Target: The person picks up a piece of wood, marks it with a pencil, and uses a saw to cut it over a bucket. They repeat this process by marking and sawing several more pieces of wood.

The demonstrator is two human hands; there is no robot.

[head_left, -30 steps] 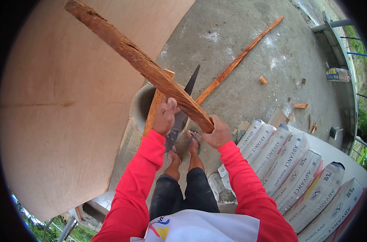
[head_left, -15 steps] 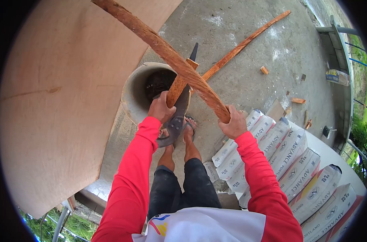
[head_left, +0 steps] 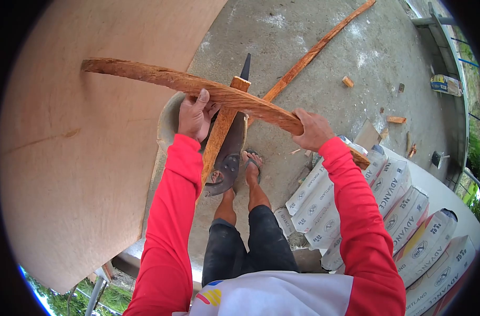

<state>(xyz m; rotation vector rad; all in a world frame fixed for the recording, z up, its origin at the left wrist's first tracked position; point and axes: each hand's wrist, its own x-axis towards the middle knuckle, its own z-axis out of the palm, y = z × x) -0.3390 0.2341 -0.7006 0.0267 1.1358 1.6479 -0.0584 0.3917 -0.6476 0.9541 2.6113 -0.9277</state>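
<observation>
A long, rough reddish-brown wooden strip (head_left: 250, 105) lies across the middle of the view. My right hand (head_left: 312, 129) is closed around it toward its right end, which sticks out past the hand. At the strip's lower edge, my left hand (head_left: 194, 117) has its thumb up against the wood and its fingers partly hidden behind it. Under the strip runs a shorter wooden piece (head_left: 219, 136), slanting down past my left wrist. Beneath that rests a handsaw (head_left: 229, 167), its dark tip pointing away, over a round, open container (head_left: 167, 118).
Plywood (head_left: 81, 147) fills the left side. Cement bags (head_left: 387, 208) are stacked at the lower right. Another wooden strip (head_left: 319, 50) lies on the concrete floor, with small offcuts (head_left: 396, 119) farther right. My sandalled feet (head_left: 253, 163) stand close to the container.
My left hand has let go of the shorter piece and moved up to the long strip. The strip's far end has swung down, and its near end now extends beyond my right hand.
</observation>
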